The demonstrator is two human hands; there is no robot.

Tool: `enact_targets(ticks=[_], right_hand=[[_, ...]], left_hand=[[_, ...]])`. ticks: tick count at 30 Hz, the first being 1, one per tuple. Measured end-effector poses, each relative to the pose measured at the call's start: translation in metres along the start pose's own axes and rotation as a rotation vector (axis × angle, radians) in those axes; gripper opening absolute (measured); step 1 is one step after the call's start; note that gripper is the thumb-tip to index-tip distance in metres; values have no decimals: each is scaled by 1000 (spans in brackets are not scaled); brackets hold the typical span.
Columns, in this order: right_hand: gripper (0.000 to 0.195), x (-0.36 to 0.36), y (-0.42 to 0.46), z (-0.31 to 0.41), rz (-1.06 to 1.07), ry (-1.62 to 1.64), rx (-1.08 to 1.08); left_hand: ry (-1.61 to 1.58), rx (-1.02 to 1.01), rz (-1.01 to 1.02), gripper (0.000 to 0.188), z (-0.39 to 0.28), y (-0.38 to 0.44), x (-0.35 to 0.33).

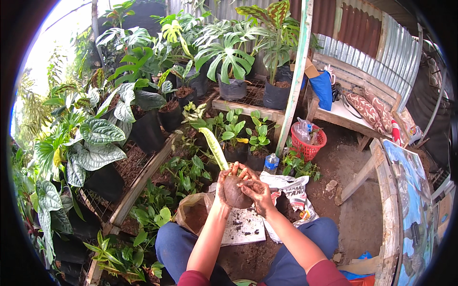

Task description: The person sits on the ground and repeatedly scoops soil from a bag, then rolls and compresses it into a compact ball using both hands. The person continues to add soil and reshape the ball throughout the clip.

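In front of me a rounded brown ball [237, 196] is held up between both soiled hands; I cannot tell if it is packed soil or a small pot. A long pale yellow-green leaf [214, 148] rises from its top and tilts to the left. My left hand [222, 189] cups the left side of the ball. Around its upper right side bend the fingers of my right hand [261, 196]. Below lies a white sheet [245, 227] with dark soil crumbs. An open bag of brown material [196, 216] is at the left, a printed sack with dark soil [286, 207] at the right.
A water bottle [271, 163] stands beyond the sack, near a red plastic basket [308, 146]. Potted plants fill wooden-framed mesh racks [143, 182] on the left and ahead. A green-white post [295, 82] rises before a wooden bench [343, 119]. At the right is a wooden-framed table [390, 214].
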State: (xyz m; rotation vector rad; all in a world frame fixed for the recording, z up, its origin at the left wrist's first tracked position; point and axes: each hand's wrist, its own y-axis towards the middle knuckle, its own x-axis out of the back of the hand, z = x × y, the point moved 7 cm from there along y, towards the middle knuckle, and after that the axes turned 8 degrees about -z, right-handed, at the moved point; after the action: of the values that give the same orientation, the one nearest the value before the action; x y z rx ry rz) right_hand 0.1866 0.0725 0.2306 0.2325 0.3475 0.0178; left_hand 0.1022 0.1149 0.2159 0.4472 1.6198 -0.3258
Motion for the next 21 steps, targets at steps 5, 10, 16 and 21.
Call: enact_targets(ticks=[5,10,16,21], right_hand=[[27,-19,1,25,60,144,8],[32,-12,-2,20,-3,-73,105],[19,-29,-4,48,153,-403,326],[26,-15,-1,26,38,-363,358]], left_hand=[[-41,5,-73,27,-4,0,13],[3,-34,-59,27,2,0,3],[13,-83,-135,24,-8,0,15],[109,-81,-109,22,-5,4,19]])
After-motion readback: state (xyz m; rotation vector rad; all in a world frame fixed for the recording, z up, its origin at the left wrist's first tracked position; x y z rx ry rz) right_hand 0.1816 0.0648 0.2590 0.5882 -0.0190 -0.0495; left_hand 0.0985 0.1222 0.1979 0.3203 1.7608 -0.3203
